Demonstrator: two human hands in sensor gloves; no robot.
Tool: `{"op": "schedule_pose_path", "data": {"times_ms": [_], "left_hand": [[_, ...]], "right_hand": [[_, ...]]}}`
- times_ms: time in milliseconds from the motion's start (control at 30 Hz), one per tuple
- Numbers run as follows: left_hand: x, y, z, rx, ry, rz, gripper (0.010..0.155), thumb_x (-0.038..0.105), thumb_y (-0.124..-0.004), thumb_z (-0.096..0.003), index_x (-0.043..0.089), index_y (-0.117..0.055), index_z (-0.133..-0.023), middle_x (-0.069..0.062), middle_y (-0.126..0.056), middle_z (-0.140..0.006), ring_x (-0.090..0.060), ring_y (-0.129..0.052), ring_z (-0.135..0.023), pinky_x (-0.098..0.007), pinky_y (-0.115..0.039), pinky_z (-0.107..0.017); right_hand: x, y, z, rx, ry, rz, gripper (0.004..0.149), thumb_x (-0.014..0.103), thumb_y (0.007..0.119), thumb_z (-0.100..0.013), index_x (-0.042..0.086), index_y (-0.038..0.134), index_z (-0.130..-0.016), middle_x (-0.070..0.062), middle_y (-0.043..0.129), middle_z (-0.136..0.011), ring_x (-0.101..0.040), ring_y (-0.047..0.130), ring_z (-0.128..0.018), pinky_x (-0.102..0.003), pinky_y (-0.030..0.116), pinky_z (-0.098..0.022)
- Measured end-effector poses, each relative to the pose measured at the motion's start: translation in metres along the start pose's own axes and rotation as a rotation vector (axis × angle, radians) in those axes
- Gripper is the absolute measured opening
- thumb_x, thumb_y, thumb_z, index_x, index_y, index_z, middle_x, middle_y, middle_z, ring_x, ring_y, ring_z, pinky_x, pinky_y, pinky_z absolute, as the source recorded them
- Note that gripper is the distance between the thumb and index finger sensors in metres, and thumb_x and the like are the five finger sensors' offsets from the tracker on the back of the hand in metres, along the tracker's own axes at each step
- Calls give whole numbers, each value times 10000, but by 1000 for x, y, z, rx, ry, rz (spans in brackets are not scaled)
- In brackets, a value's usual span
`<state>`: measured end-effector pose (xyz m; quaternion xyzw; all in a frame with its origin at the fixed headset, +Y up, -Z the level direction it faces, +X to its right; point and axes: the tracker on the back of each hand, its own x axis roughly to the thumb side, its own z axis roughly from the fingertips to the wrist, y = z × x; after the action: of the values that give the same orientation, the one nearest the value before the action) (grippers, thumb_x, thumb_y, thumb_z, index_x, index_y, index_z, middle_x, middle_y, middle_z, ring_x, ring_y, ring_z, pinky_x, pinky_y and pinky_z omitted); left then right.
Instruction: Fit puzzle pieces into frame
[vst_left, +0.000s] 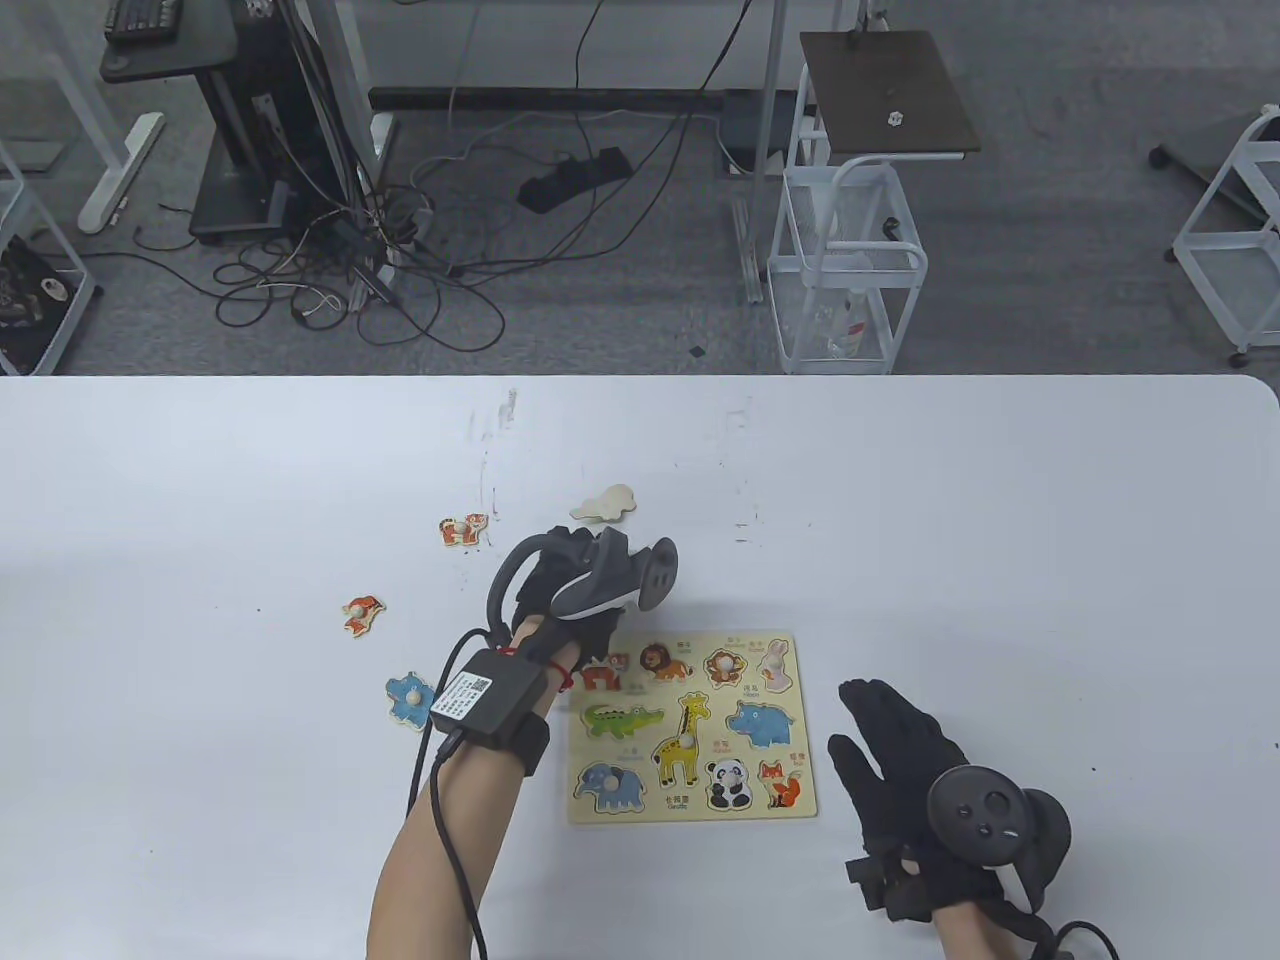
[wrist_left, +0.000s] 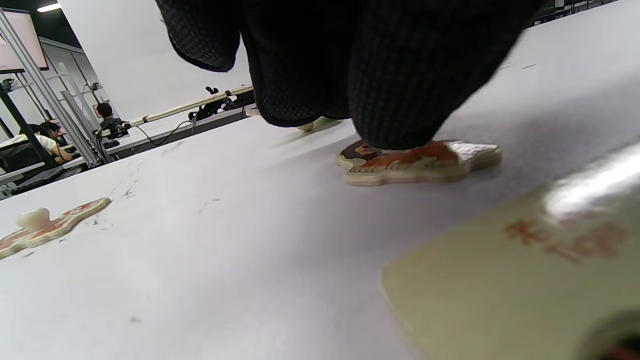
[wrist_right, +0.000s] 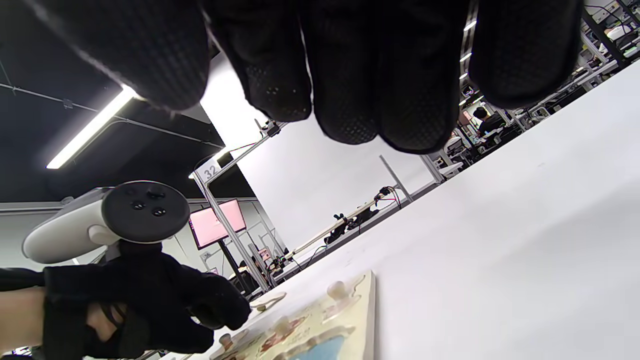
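Right wrist view, pole sign (wrist_right: 210, 171) reading "32", frame (vst_left: 692, 727) captions perhaps Chinese, illegible

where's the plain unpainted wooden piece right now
In the table view the plain wooden piece lies on the white table, beyond the left hand and to the right of the tiger piece.

Frame (vst_left: 694, 810) flat on table, most animals seated. Loose beside it: tiger (vst_left: 464, 529), fox (vst_left: 361, 613), blue piece (vst_left: 409, 698), blank-side piece (vst_left: 605, 503).
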<state>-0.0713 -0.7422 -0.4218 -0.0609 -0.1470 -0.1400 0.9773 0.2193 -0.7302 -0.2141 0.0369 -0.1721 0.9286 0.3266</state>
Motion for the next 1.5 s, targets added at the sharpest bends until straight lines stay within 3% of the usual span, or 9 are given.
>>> {"op": "schedule_pose_path", "data": {"times_ms": [233,533,700,1067,1500], "left_hand": [[5,-1,-7,21,-31,-77,431,332,-983,-369,471,-887,-766,126,-967,-857,-120,-1040,-753,-431,-748,-743],[6,-2,-4,32,-63,-96,425,340,-965,-378,430,-876,-784,73,-996,-833,-144,-1062,-688,-433,-773,-723],[7,-1,3,56,-85,-114,439,349,-954,-380,381,-865,-809,43,-1005,-816,-150,-1068,-666,-452,-782,-704],[22,30,34,119,-169,-99,473,413,-940,-373,319,-861,-830,17,-1006,-774,-170,-1056,-628,-466,-779,-691],[59,31,62,118,-264,-137,469,451,-943,-362,301,-898,-804,23,-1049,-716,-156,-1090,-567,-455,-827,-655]], "right_hand": [[-2,-2,0,-7,16,0,619,508,789,-397,187,791,-927,-136,829,-905,-451,941,-724,-642,739,-520],[-4,-3,-1,-11,29,11,623,505,788,-398,188,780,-934,-138,827,-905,-446,953,-707,-640,742,-516],[-8,-7,-2,-31,48,-7,622,504,787,-398,186,781,-933,-138,827,-904,-443,955,-702,-639,744,-513],[-13,-4,-3,-13,74,6,620,502,787,-398,186,784,-931,-142,829,-901,-444,957,-696,-638,746,-512],[-9,-6,-2,-18,57,22,617,504,785,-399,185,789,-928,-139,831,-900,-444,959,-694,-637,747,-511]]}}
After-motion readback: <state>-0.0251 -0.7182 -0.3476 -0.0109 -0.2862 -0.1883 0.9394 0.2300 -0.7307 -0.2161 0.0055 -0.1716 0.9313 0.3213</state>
